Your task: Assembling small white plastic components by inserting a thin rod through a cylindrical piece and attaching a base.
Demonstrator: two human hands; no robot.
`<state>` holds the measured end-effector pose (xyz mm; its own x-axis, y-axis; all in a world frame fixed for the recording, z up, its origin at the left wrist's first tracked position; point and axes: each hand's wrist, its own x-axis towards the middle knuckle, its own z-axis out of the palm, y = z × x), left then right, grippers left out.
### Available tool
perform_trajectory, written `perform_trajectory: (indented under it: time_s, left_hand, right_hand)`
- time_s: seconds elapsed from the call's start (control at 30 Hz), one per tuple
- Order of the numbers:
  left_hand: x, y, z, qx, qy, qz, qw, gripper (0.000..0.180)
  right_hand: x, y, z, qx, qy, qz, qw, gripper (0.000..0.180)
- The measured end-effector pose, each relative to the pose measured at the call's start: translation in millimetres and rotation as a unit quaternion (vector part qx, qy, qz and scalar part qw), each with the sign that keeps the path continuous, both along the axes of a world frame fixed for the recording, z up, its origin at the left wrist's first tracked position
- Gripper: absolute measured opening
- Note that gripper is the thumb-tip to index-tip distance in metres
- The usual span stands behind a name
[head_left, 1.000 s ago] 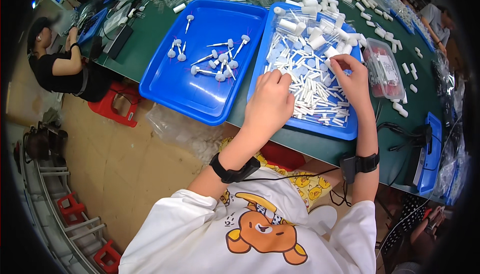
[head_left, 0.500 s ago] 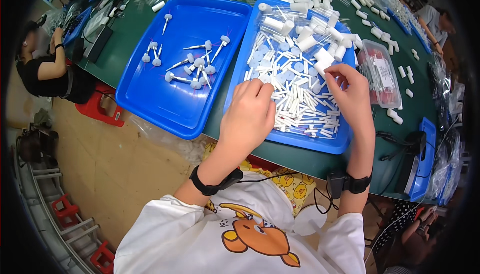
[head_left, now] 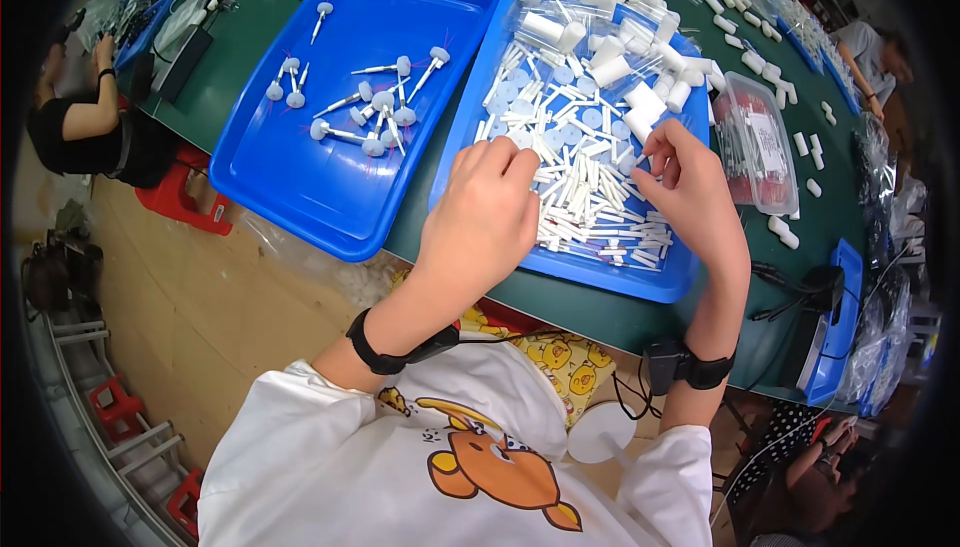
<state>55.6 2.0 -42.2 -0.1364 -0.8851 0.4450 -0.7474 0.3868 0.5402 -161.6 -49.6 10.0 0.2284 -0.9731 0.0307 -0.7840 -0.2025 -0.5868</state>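
My left hand (head_left: 480, 212) hangs over the left side of a blue tray (head_left: 668, 285). Its fingers are curled in, back of the hand upward; what they hold, if anything, is hidden. Above the tray's right side my right hand (head_left: 692, 192) has its thumb and fingertips bent toward each other, and anything between them is too small to make out. Under and between the hands lies a heap of short white sticks (head_left: 590, 185), with pale blue round discs (head_left: 570, 134) among them. White foam-like cylinders (head_left: 612, 71) and clear tubes fill the tray's far end.
To the left, a second blue tray (head_left: 290, 182) holds several white sticks with pale round heads (head_left: 383, 100) and thin red wires. A clear plastic box (head_left: 757, 147) with reddish contents stands to the right. More white cylinders are strewn over the green table (head_left: 560, 302). Other people sit nearby.
The whole view has shifted slightly, trays appearing higher and further left. My right thumb has come down and left, a little away from the curled fingers. The left hand remains closed.
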Motion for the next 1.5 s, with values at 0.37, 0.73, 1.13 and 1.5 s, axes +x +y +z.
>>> perform_trajectory:
  time_s: [0.37,0.73,1.13,1.5]
  left_hand:
    - [1,1,-2,-0.013,0.028,0.004,1.0,0.02]
    - [3,0,-2,-0.012,0.049,-0.012,0.999,0.017]
    - [23,-4,17,0.134,0.331,-0.113,0.927,0.022]
    - [18,8,24,0.245,0.605,-0.176,0.736,0.018]
  right_hand:
    - [13,15,7,0.142,0.017,0.195,0.97,0.013]
    - [18,17,-4,0.1,0.003,0.204,0.974,0.015]
    - [12,67,34,-0.082,0.056,0.019,0.995,0.014]
    - [35,80,33,-0.153,-0.087,-0.001,0.984,0.023]
